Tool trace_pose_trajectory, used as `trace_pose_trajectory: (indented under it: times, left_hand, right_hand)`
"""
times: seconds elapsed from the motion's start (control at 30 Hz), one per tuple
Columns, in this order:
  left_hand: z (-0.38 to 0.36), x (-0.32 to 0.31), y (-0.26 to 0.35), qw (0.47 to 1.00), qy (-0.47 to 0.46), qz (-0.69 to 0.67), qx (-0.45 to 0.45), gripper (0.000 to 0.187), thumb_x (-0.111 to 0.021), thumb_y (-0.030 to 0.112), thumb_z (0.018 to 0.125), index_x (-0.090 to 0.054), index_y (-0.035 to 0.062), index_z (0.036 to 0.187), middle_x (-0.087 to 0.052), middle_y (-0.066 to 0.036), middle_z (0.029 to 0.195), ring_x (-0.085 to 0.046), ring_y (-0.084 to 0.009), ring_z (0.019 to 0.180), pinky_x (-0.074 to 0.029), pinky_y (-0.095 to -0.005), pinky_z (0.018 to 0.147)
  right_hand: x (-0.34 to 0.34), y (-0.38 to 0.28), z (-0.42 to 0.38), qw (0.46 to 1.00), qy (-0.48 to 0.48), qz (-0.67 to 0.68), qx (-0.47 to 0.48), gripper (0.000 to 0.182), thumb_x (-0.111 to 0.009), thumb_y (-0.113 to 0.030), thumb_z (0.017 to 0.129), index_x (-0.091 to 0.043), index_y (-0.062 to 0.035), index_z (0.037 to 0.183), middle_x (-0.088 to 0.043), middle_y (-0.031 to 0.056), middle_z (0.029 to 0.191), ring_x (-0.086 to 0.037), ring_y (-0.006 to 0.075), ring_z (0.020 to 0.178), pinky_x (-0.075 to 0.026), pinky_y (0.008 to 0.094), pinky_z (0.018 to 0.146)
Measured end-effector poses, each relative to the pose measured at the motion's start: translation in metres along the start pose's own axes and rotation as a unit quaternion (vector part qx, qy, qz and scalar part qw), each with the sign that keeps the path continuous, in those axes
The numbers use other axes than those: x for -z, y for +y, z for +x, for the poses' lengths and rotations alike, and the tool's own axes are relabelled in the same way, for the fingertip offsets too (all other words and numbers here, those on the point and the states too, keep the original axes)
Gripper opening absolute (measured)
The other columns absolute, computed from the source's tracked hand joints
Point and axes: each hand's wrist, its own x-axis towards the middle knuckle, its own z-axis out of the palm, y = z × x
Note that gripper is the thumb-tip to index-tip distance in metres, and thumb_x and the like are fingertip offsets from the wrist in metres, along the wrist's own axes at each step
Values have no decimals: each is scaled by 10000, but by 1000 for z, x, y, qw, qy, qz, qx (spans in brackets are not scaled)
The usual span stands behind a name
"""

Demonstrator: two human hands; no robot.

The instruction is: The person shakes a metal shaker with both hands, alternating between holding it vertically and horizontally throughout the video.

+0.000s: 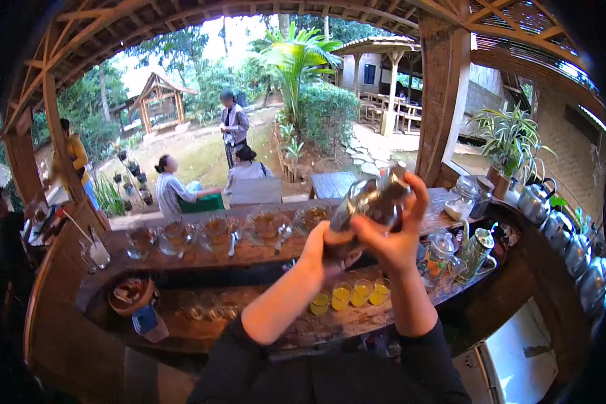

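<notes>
Up in front of me, a shiny metal cocktail shaker is tilted, with its narrower end towards the upper right. My left hand is wrapped round its lower end. My right hand grips it from the right, fingers reaching up near the cap. Below the shaker, several glasses of yellow drink stand in a row on the lower wooden counter. Clear glass cups on saucers line the raised ledge behind, partly hidden by my hands and the shaker.
Empty-looking glasses and a clay bowl stand left on the counter. To the right are a glass jar, a lidded pitcher, a green-filled pitcher and metal kettles. Several people are beyond the counter.
</notes>
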Motion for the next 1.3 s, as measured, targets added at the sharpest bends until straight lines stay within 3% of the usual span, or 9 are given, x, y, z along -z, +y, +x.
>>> trace_pose_trajectory:
  times: [0.07, 0.2, 0.27, 0.4, 0.6, 0.8, 1.0, 1.2, 1.3]
  left_hand:
    - [-26, -5, 10, 983, -160, 26, -91, 342, -387, 312, 852, -514, 41, 1017, -572, -128, 999, -579, -246, 884, -495, -381, 765]
    - [-44, 17, 30, 933, -311, -38, -176, 255, -438, 244, 847, -530, 39, 967, -551, -111, 936, -555, -263, 908, -490, -386, 757]
    - [-23, 61, 44, 949, -294, -77, -80, 284, -395, 235, 858, -530, 22, 989, -553, -129, 997, -561, -260, 916, -490, -396, 779]
    - [-43, 78, 48, 989, -44, 18, -141, 372, -357, 227, 847, -484, -37, 1076, -570, -151, 996, -577, -272, 888, -480, -395, 809]
    - [-113, 58, 65, 855, -406, 64, -316, 339, -457, 326, 819, -473, 47, 1009, -440, -141, 988, -474, -267, 972, -489, -463, 740]
    - [-103, 101, 55, 932, -210, -19, -294, 368, -472, 293, 857, -488, -1, 1078, -562, -141, 1069, -572, -275, 949, -484, -409, 827]
    - [-151, 75, 75, 869, -328, 12, -370, 276, -415, 314, 864, -480, 66, 969, -476, -113, 917, -501, -259, 897, -500, -423, 775]
    - [-97, 199, 53, 875, -298, -116, -364, 369, -415, 368, 890, -487, 93, 1126, -511, -36, 1111, -502, -182, 1010, -454, -370, 847]
    - [-118, 187, 73, 862, -344, -175, -329, 290, -453, 313, 879, -488, 104, 1077, -488, -89, 1069, -490, -224, 1009, -460, -376, 847]
  right_hand:
    - [8, -21, -4, 978, -124, 137, -100, 522, -549, -362, 792, -384, -34, 1163, -496, 104, 1020, -507, 212, 934, -438, 331, 790]
    - [-47, -31, 5, 819, -132, 118, 546, 518, -628, -337, 719, -440, -85, 1131, -553, 149, 966, -531, 329, 940, -428, 442, 850]
    - [-26, -6, -13, 919, -333, 62, 202, 573, -708, -229, 682, -397, -145, 1156, -555, 166, 992, -532, 338, 978, -427, 447, 857]
    - [-78, 10, -48, 985, -42, 154, -59, 581, -759, -282, 660, -419, -164, 1116, -450, 206, 1186, -470, 332, 1088, -410, 477, 859]
    - [-92, -23, -32, 942, -237, 118, 209, 536, -660, -287, 716, -412, -184, 1180, -501, 94, 1108, -490, 300, 1021, -409, 444, 848]
    - [-136, -17, -49, 984, -97, 144, 48, 536, -707, -373, 686, -460, -110, 1082, -497, 164, 1132, -494, 343, 1051, -402, 464, 867]
    - [-148, -68, -26, 788, -119, 252, 549, 501, -695, -167, 616, -502, -360, 1036, -544, 95, 1051, -526, 326, 948, -411, 539, 796]
    - [-171, -19, -69, 968, -162, 192, 10, 494, -764, -213, 570, -573, -127, 1017, -510, 158, 1087, -495, 342, 1012, -395, 489, 858]
    - [-166, -25, -54, 915, -240, 184, 266, 603, -760, -238, 594, -491, -180, 1130, -488, 115, 1124, -463, 309, 1044, -365, 470, 894]
